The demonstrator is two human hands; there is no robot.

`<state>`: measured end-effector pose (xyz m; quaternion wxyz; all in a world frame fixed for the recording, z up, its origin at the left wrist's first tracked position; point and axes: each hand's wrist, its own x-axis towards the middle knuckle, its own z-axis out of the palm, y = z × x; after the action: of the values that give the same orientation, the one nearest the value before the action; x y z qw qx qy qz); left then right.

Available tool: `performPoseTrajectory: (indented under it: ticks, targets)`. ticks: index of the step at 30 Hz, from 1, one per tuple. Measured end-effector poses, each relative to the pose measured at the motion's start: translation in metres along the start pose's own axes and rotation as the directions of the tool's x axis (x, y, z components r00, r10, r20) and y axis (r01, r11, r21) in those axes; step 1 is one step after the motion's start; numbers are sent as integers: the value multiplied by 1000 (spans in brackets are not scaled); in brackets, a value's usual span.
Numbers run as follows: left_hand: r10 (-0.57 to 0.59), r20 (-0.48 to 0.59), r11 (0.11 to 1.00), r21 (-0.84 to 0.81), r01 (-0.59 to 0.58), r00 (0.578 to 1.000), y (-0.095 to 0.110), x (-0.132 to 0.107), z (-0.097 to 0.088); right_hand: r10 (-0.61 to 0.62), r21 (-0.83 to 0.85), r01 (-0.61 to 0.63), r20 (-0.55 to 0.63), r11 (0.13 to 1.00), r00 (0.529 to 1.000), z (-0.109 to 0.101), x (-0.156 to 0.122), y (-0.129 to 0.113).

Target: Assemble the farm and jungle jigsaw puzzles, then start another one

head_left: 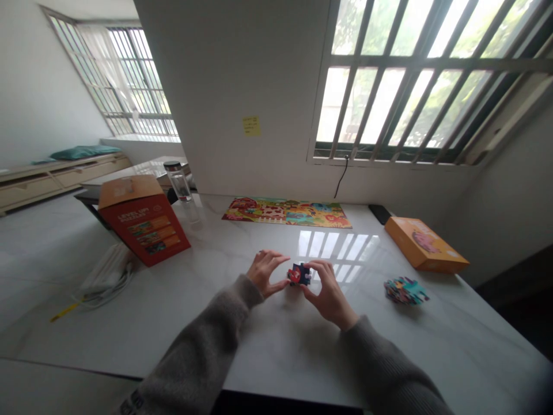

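A small stack of jigsaw puzzle pieces, dark blue with a red figure on top, is between my two hands over the middle of the white table. My right hand pinches its right side, index finger at the far edge and thumb at the near edge. My left hand is at its left, thumb and index finger spread apart. The left thumb tip is close to the stack's left edge; I cannot tell whether it touches. To the right, a loose pile of puzzle pieces lies on the table.
A finished-looking farm animal picture strip lies along the wall. A red puzzle box stands at left, near a power strip with a cable and a bottle. An orange box and a black phone-like slab are at right.
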<state>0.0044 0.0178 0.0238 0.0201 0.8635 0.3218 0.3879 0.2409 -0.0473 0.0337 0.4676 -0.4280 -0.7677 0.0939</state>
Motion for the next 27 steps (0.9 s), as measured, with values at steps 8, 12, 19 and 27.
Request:
performPoseTrajectory:
  ticks: [8, 12, 19, 27]
  targets:
    - [33, -26, 995, -90, -36, 999, 13, -1, 12, -35, 66, 33, 28, 997, 999, -3, 2, -11]
    - [-43, -177, 989, -148, 16, 983, 16, -1, 15, 59, 161, -58, -6, 985, 998, -4, 2, -14]
    - [-65, -255, 987, -159, 25, 965, 34, -4, 29, 250, 313, -233, -16, 921, 968, 5, 2, -14]
    - [39, -61, 995, -92, -45, 997, 29, -4, 18, 264, 256, -259, 19, 931, 964, 1, 3, -8]
